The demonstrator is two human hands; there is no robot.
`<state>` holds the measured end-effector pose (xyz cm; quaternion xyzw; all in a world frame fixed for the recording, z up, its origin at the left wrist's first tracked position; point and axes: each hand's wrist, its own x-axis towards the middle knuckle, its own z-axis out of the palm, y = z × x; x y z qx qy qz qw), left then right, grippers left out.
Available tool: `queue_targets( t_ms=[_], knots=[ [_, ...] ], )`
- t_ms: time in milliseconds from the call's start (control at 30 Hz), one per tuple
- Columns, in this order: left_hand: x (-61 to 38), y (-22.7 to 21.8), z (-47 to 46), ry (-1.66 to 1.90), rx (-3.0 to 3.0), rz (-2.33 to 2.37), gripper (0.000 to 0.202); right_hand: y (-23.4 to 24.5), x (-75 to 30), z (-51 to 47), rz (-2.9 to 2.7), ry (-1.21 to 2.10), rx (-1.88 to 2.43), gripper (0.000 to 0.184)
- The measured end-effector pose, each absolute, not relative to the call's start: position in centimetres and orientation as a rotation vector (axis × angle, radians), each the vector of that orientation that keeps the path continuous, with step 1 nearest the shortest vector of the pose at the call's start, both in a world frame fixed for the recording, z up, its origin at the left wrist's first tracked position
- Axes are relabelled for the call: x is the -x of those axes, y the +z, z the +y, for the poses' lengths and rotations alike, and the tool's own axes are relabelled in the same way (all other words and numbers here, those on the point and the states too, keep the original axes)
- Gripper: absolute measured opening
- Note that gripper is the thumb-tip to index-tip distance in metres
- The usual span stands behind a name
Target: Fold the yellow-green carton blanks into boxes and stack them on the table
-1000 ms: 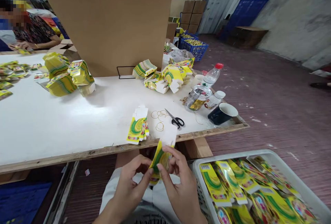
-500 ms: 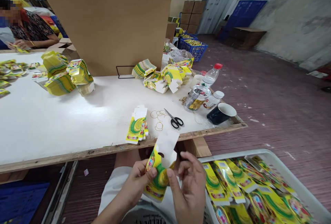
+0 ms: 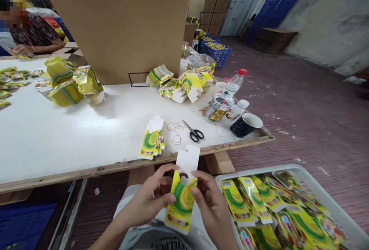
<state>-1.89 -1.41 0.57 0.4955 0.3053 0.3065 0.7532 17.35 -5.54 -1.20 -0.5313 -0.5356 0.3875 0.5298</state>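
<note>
Between my two hands, above my lap, is a small yellow-and-green printed carton (image 3: 181,204) with its white top flap standing up. My left hand (image 3: 157,194) grips its left edge, thumb on the front and fingers behind. On the opposite edge, my right hand (image 3: 209,196) pinches the carton near its top corner. A small stack of flat cartons (image 3: 151,140) lies on the table just beyond my hands. Beside that stack are loose rubber bands (image 3: 176,129) and black-handled scissors (image 3: 195,132).
A white tray (image 3: 291,167) of filled yellow packs stands at my right. The table's right end holds a dark mug (image 3: 246,125), a plastic jar (image 3: 219,107) and a bottle (image 3: 235,82). Carton bundles (image 3: 66,84) sit farther back by a cardboard panel (image 3: 121,23). A co-worker (image 3: 34,34) sits far left.
The carton has turned more upright and squarely toward me. My left hand has shifted to its left edge, and my right hand has closed in on the upper right edge.
</note>
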Motion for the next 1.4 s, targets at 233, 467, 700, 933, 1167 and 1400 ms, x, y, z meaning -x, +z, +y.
queue_targets(
  t_ms=[233,467,700,933,1167,1400],
  knots=[
    [1.7,-0.2,-1.7,0.654,-0.989,0.581,0.058,0.1,-17.6,-5.1,-1.440,0.798,1.285,0.024],
    [1.4,-0.7,-1.4,0.766,-1.220,0.797,0.039,-0.2,-18.2,-5.4,-1.370,0.696,1.296,0.023],
    [0.8,-1.8,-1.5,0.800,-1.428,0.898,0.033,0.7,-18.9,-5.0,-1.335,0.906,1.377,0.035],
    [0.7,-0.7,-1.6,0.706,-1.183,0.745,0.047,-0.1,-18.3,-4.5,-1.398,0.979,1.530,0.033],
    [0.0,-0.7,-1.2,0.737,-1.051,0.778,0.051,-0.6,-17.5,-4.9,-1.411,0.887,1.524,0.029],
    [-1.0,-1.3,-1.9,0.781,-1.135,0.782,0.043,-0.8,-17.8,-4.7,-1.230,0.829,1.395,0.019]
  ],
)
